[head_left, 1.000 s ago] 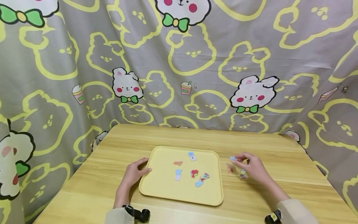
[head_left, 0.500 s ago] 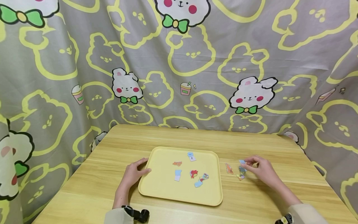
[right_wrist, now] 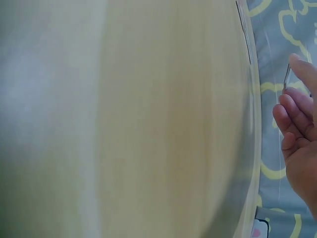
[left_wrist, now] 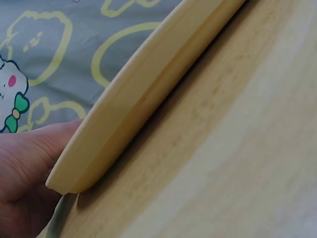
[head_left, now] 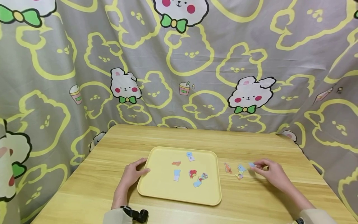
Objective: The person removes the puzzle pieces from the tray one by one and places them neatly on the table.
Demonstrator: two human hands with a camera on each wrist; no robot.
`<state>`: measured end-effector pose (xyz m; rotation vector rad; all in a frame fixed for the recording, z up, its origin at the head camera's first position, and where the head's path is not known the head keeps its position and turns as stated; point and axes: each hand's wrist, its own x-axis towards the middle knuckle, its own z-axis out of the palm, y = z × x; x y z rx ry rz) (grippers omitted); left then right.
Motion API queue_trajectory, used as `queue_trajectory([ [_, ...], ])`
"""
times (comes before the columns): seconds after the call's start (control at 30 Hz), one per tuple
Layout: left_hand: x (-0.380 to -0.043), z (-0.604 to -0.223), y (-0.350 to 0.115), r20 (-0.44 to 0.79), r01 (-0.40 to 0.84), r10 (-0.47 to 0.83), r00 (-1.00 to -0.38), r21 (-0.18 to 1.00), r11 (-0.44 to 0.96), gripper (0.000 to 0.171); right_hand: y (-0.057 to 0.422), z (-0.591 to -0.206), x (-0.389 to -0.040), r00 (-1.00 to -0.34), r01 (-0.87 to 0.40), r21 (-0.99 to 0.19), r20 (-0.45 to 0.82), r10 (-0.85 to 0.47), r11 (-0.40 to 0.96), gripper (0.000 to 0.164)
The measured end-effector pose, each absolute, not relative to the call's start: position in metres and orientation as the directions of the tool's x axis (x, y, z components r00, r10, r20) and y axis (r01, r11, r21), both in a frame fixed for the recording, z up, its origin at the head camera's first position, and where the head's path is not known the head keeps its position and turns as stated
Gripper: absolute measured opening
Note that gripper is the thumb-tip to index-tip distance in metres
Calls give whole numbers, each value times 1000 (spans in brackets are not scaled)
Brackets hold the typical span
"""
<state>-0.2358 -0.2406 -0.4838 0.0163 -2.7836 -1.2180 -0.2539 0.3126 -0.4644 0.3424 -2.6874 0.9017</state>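
Note:
Between its thumb and fingertips my right hand (head_left: 269,172) pinches a small light blue puzzle piece (head_left: 252,165), to the right of the tray; the right wrist view shows the piece (right_wrist: 287,77) edge-on, as a thin flat card. Left of that hand lie a blue piece (head_left: 241,168), a yellowish piece (head_left: 239,176) close below it and an orange piece (head_left: 228,168). My left hand (head_left: 130,172) grips the left rim of the yellow tray (head_left: 167,196), thumb at the edge. In the left wrist view the tray's side wall (left_wrist: 133,94) hides part of that hand.
On the tray lie a blue-and-white piece (head_left: 190,156), another blue-and-white one (head_left: 176,175), an orange piece (head_left: 176,163), a red piece (head_left: 192,173) and a joined multicoloured cluster (head_left: 200,179). A patterned curtain (head_left: 156,93) hangs behind the wooden table (head_left: 251,140).
The right hand has moved right with the light blue piece, away from the tray, uncovering the blue and yellowish pieces on the table. The left hand stays at the tray.

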Motion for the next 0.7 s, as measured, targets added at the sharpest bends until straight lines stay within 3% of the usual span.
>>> queue_trajectory([
  [0.7, -236, -485, -242, 79, 23, -53, -995, 740, 673, 54, 317, -475, -254, -892, -381, -470, 415, -182, 796, 14],
])
